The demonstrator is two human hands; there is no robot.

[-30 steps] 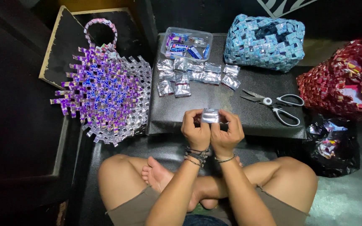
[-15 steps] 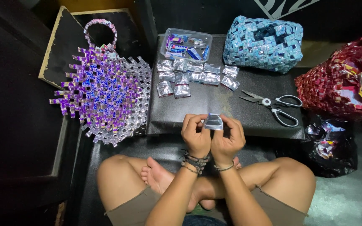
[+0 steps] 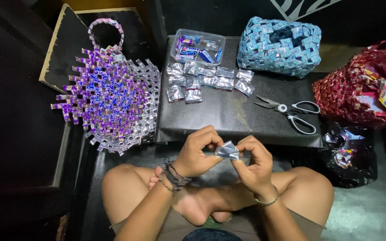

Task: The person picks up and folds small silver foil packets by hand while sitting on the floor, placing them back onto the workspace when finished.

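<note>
Small folded foil piece (image 3: 227, 151), silver, crinkled and shiny, low centre of frame, just above the crossed legs. Left hand (image 3: 197, 154) and right hand (image 3: 253, 163) both pinch it, fingertips pressed together on its opposite ends, other fingers curled in.

Upper centre: black mat (image 3: 228, 114), slightly wrinkled; on it a cluster of folded silver foil pieces (image 3: 202, 80), a clear plastic tray (image 3: 197, 47), and scissors (image 3: 289, 110) with white handles.

Upper left: flat woven purple-and-silver panel (image 3: 108, 89), jagged edge. Upper right: blue woven bag (image 3: 280, 44). Right edge: red woven bag (image 3: 362, 89).
</note>
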